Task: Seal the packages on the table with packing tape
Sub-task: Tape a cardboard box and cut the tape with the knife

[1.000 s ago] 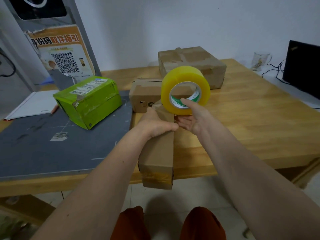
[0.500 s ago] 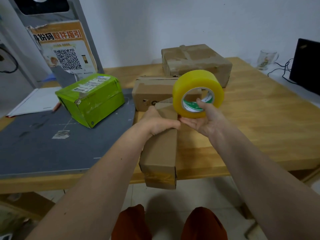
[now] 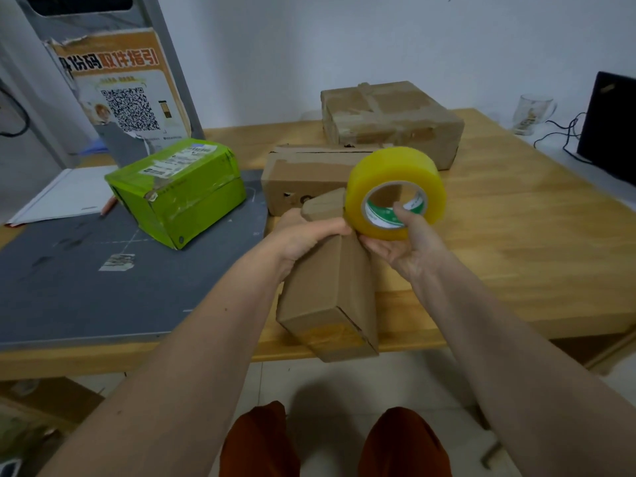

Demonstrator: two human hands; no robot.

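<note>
My left hand (image 3: 303,235) grips the far end of a long brown cardboard box (image 3: 327,297) that juts over the table's front edge, tilted so one corner edge faces up. My right hand (image 3: 402,242) holds a yellow roll of packing tape (image 3: 395,192), thumb through its core, right beside the box's far end. Behind them lie a medium brown box (image 3: 303,173) and a larger taped brown box (image 3: 389,122). A green box (image 3: 179,191) sits to the left.
The wooden table (image 3: 516,242) carries a grey mat (image 3: 86,287) on its left part. A poster with a QR code (image 3: 127,98) stands behind, white papers (image 3: 65,194) lie far left. A glass mug (image 3: 531,111), cables and a black screen (image 3: 612,125) are at the right.
The tape roll and my right hand have shifted right and slightly down. The long box has turned under my left hand, its near end swinging a little right.
</note>
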